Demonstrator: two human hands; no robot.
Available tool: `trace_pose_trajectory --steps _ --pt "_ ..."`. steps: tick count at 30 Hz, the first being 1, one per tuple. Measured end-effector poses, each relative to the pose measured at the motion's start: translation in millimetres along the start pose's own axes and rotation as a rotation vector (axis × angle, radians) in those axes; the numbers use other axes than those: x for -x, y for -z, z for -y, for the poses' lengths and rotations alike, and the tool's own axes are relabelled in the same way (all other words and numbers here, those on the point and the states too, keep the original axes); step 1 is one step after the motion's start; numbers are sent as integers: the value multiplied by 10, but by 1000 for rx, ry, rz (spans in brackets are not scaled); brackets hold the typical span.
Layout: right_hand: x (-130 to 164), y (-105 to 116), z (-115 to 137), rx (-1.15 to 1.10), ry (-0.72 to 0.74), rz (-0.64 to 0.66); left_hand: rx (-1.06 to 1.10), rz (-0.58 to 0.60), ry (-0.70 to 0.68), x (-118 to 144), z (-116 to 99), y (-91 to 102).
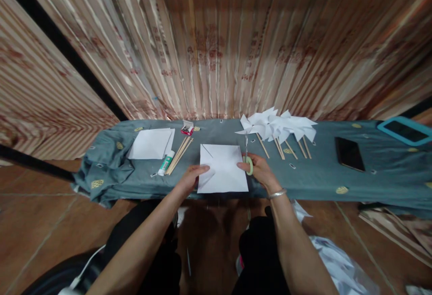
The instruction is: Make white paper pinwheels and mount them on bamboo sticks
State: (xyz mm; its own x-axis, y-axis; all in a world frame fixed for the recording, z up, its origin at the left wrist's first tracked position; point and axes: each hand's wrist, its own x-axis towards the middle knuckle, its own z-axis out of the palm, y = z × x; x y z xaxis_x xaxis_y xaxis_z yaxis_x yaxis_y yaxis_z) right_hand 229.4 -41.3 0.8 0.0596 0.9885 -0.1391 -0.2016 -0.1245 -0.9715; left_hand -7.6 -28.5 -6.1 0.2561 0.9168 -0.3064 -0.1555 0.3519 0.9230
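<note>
A square sheet of white paper (224, 171) is held level over the near edge of the cloth-covered bench. My left hand (191, 180) pinches its left edge, thumb on top. At the opposite edge, my right hand (260, 171) grips the paper with its thumb and also holds scissors (249, 165) with pale green handles, blades pointing away from me. A dark slanting slit shows at the sheet's far left corner, and faint creases run across it. The fingers beneath the paper are hidden.
Left of the sheet lie a paper stack (150, 144), a glue stick (166, 163), wooden sticks (178, 156) and a small red box (187, 128). Several paper pinwheels (280, 124) lie behind to the right, with a phone (349, 153) and blue-framed tablet (407, 131) beyond. A curtain hangs behind.
</note>
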Motion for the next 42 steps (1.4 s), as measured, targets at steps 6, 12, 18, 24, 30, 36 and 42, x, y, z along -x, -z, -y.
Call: trace_pose_trajectory --steps 6,12,18,24,30,36,42 --pt "-179 -18 -63 -202 161 -268 405 54 54 -33 -136 -119" --pt "-300 -269 -111 -314 195 -384 473 54 63 -132 -54 -327" --pt "-346 -488 -100 -281 162 -376 430 -103 -76 -262 -76 -495" --pt "-338 -474 -56 -148 119 -309 346 -243 -188 -448 -244 -438" --pt "-135 -469 -80 56 -6 -48 344 -267 -308 -600 -475 -265" --pt "128 -473 -128 212 -78 251 310 -292 -286 -526 -496 -171" --pt "228 -551 -100 288 -101 421 238 -311 -301 -419 -411 -157"
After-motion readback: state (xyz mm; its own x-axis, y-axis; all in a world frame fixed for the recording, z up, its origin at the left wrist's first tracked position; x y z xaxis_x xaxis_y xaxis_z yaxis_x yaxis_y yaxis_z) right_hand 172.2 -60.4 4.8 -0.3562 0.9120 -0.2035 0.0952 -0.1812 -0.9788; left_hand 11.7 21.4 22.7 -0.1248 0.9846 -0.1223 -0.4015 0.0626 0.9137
